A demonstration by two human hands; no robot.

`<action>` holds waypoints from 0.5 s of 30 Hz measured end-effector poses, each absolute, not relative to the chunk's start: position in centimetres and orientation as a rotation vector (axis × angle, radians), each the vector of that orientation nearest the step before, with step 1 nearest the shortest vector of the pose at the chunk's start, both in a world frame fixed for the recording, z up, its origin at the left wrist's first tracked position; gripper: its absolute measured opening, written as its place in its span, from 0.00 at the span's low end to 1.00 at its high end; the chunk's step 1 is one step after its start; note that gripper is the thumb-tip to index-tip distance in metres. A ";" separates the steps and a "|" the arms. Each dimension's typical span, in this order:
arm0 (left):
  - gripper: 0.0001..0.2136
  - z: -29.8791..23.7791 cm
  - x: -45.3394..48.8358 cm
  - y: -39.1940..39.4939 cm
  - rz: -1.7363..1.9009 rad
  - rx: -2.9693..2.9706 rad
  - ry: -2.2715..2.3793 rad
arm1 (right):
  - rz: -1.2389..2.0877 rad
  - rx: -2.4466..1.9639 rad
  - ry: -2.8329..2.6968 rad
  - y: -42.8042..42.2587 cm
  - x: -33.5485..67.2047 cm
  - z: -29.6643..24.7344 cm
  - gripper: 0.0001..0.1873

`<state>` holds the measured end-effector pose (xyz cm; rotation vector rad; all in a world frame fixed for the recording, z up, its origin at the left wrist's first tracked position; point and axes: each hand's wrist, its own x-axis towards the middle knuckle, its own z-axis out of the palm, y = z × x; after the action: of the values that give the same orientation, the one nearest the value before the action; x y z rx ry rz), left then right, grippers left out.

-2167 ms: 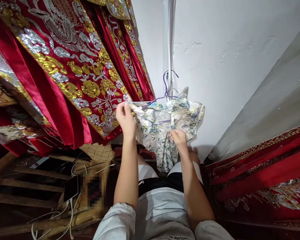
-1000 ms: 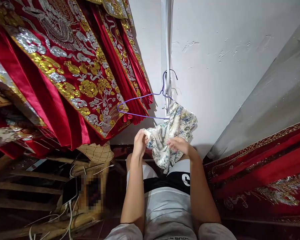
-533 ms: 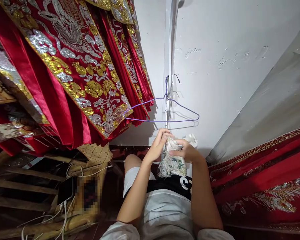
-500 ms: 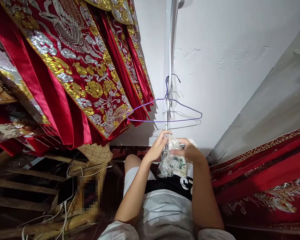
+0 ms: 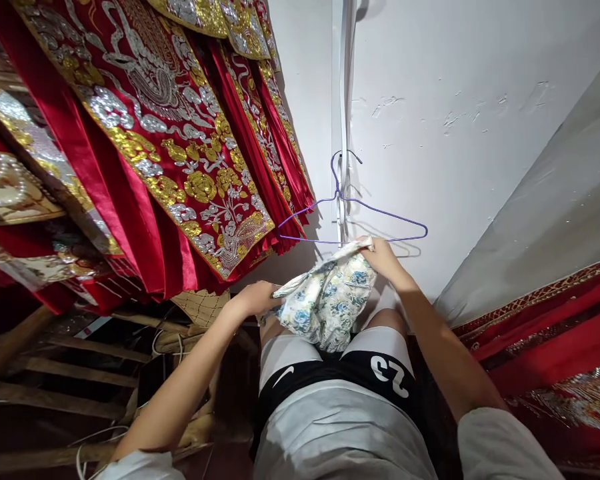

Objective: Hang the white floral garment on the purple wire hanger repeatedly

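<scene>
A white cloth garment with blue and green flowers (image 5: 330, 300) is stretched between my hands in front of my thighs. Its gathered upper edge slants up to the right. My left hand (image 5: 260, 298) grips the left end of that edge. At the right end, higher up, my right hand (image 5: 381, 257) has its fingers closed round the edge. Just behind and above the garment hangs a purple wire hanger (image 5: 390, 215), its hook over a white upright rail (image 5: 347, 87). The garment hides part of the hanger's lower bar.
Red costumes with gold and silver sequins (image 5: 200, 183) hang at the left. Below them is a wooden slatted chair (image 5: 80, 370) with white cables and a dark phone (image 5: 153, 380). A red embroidered cloth (image 5: 555, 333) lies at the right by the white wall (image 5: 440, 167).
My hands have moved apart, the left one leftward and down, the right one slightly up. The bunched garment is now spread open between them.
</scene>
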<state>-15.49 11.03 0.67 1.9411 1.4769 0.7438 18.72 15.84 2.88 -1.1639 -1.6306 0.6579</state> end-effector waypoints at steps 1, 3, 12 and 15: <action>0.18 0.9 -15.9 11.2 0.865 1.872 1.458 | 0.663 -1.163 -1.656 15.8 19.3 2.6 0.13; 0.16 1.9 -16.0 11.6 1.108 1.808 1.394 | 0.681 -1.131 -1.679 15.3 20.8 2.6 0.11; 0.09 8.7 -10.6 12.3 1.257 2.413 1.191 | 0.790 -1.064 -1.763 11.8 22.8 5.3 0.07; 0.17 10.2 -9.7 12.9 1.307 2.414 1.150 | 0.727 -1.033 -1.781 11.4 22.5 5.0 0.13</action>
<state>-9.73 12.87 10.23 2.4143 1.1496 1.3073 22.52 11.43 5.02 -1.0325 -1.7808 0.7273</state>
